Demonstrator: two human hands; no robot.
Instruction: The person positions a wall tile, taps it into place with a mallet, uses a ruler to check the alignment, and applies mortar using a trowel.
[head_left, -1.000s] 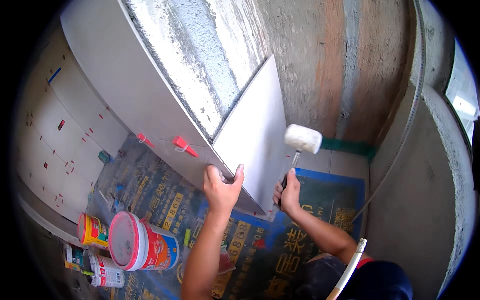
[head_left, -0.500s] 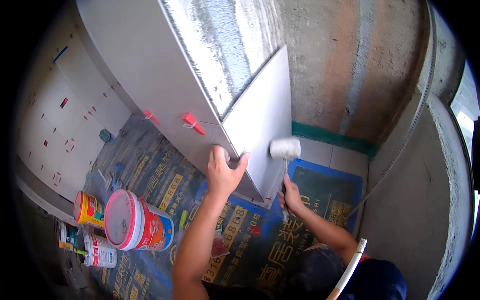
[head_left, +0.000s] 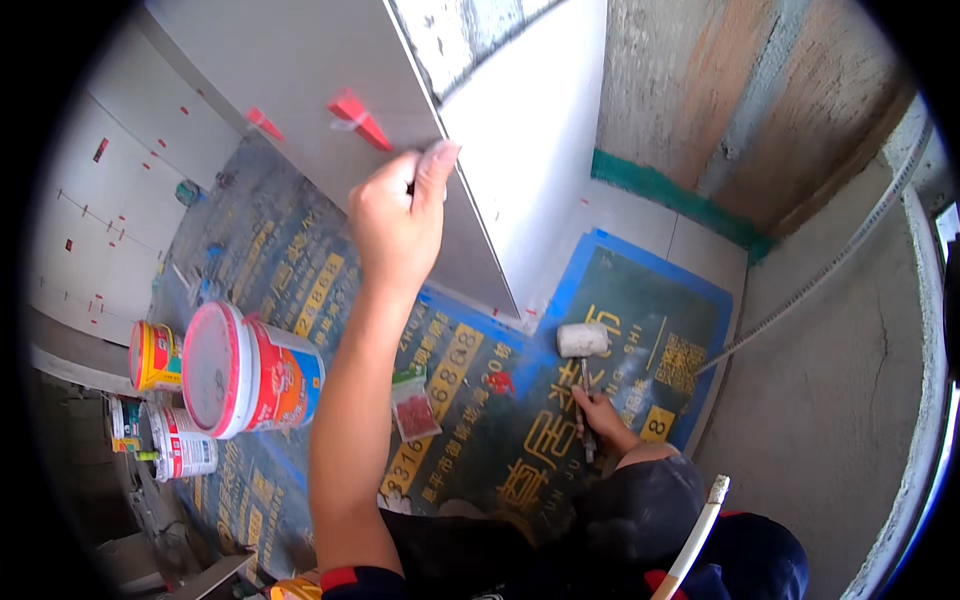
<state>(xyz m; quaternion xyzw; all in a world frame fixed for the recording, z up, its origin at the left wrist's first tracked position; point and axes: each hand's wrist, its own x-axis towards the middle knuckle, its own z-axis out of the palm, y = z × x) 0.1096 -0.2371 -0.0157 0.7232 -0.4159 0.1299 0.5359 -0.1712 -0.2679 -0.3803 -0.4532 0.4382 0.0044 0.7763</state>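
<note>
My left hand (head_left: 400, 220) is closed at the outer corner of a tiled column, its thumb along the edge of the white wall tile (head_left: 545, 150) and its curled fingers by the grey tile (head_left: 290, 60). A red levelling wedge (head_left: 360, 120) sits in a clip just above those fingers; another red wedge (head_left: 264, 123) is farther left. Low on the right, my right hand (head_left: 597, 418) grips the dark handle of a rubber mallet (head_left: 583, 340). Its white head is raised, apart from the tile.
A large pink-rimmed bucket (head_left: 215, 370) stands left, beside a yellow-red tub (head_left: 155, 355) and a white pail (head_left: 185, 440). A bag of red pieces (head_left: 414, 405) lies on the printed floor covering (head_left: 640, 290). A pale stick (head_left: 695, 540) juts up at lower right.
The mallet has come down and away from the white tile, toward me. My left hand has shifted up along the corner, closer to the red wedge. The view has shifted too.
</note>
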